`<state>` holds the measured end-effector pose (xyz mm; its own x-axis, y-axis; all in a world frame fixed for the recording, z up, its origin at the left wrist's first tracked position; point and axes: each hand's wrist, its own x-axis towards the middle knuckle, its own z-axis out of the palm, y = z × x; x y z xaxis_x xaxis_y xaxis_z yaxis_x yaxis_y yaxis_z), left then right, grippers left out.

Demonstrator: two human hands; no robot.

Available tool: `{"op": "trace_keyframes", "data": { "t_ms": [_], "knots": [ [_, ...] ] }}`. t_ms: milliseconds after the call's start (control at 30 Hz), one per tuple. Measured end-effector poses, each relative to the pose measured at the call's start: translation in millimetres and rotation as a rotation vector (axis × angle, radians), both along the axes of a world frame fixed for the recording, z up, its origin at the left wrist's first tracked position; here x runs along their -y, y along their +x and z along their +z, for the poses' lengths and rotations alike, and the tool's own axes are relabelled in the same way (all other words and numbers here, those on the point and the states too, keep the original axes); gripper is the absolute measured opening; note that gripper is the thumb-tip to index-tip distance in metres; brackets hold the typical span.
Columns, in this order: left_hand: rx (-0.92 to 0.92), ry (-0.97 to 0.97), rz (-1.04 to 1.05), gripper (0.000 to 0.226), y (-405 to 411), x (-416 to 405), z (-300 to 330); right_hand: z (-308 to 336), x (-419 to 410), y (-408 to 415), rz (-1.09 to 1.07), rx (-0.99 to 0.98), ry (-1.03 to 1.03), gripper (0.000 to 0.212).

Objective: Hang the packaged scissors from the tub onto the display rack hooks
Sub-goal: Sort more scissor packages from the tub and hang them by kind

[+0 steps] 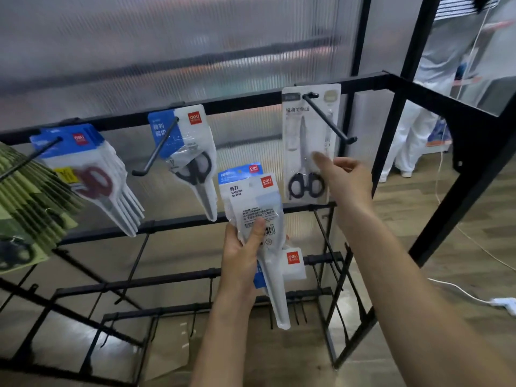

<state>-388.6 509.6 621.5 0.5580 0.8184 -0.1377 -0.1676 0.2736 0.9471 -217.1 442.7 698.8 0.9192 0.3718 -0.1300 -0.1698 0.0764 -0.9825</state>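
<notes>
Scissors packs, slippery film and likely light, sit below the rail, gripped low by the left hand; best pinched near the hang hole. Right hand, fingers loosely curled, touches the hung card.

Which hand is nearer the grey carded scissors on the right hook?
Right. The right hand touches the grey card at its lower right edge; the left hand is below and left of it, holding white packs.

Shop: packaged scissors on display rack hooks.
</notes>
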Motion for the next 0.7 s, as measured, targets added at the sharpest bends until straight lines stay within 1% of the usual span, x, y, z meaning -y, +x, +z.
{"op": "trace_keyframes", "data": {
  "t_ms": [100, 167, 300, 400, 467, 600, 700],
  "knots": [
    [0.002, 0.001, -0.002, 0.057, 2, 2, -3, -16, 7, -16, -0.013, 0.020, -0.022, 0.064],
    [0.010, -0.021, -0.001, 0.057, 5, 4, -4, -29, 14, -29, 0.019, 0.090, -0.074, 0.061],
    [0.031, -0.043, -0.012, 0.066, 5, 10, -4, -42, 25, -53, 0.259, 0.192, -0.138, 0.039],
    [0.036, -0.035, -0.040, 0.068, 3, 15, -5, -47, 28, -58, 0.324, 0.211, -0.110, 0.023],
    [0.026, -0.044, -0.041, 0.062, 0, 18, -4, -50, 29, -59, 0.329, 0.166, -0.062, 0.019],
    [0.005, -0.070, -0.040, 0.051, -9, 20, -2, -47, 32, -64, 0.288, -0.034, 0.029, 0.015],
    [0.009, -0.109, -0.056, 0.051, -18, 21, 0, -47, 28, -70, 0.264, -0.176, 0.072, 0.026]
  ]
}}
